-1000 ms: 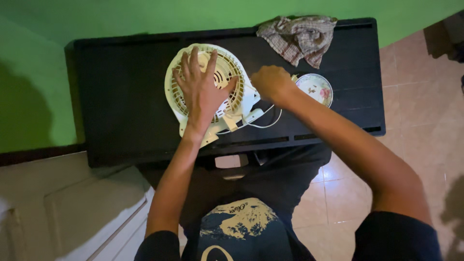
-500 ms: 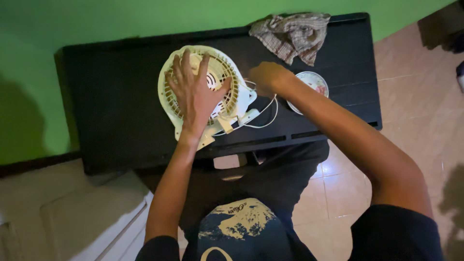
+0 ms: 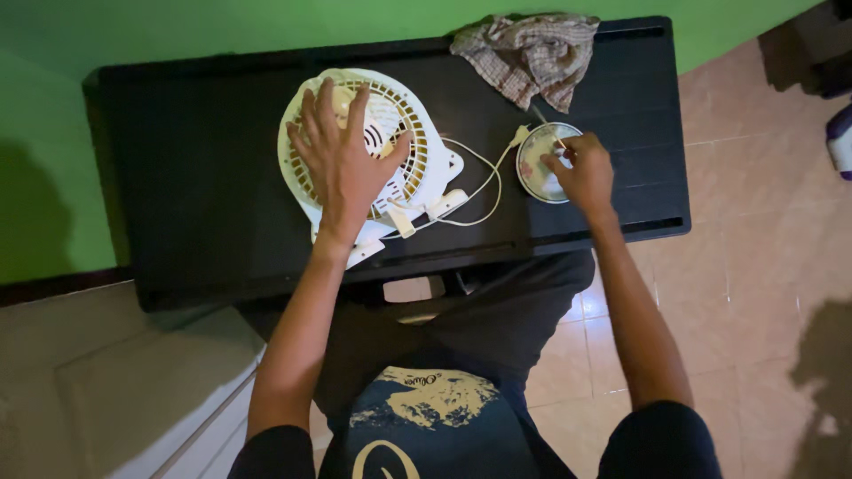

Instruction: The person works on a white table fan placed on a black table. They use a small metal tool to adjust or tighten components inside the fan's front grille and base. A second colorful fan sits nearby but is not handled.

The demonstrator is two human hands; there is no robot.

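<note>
A small white fan [image 3: 417,151] lies face up on a black table [image 3: 195,195], its round grille showing. My left hand [image 3: 344,158] presses flat on the grille with the fingers spread. A white cord [image 3: 484,182] runs from the fan toward a small round dish [image 3: 531,160] to the right. My right hand [image 3: 581,173] rests over the dish with its fingers pinched on a thin stick-like tool [image 3: 548,127] that points up and left.
A crumpled checked cloth [image 3: 528,53] lies at the table's back right. A green wall [image 3: 177,27] runs behind the table. Tiled floor [image 3: 763,266] lies to the right, and a pale cabinet or step [image 3: 106,390] sits at lower left.
My right hand has moved right, away from the fan's edge, to the dish. My left hand stays flat on the grille.
</note>
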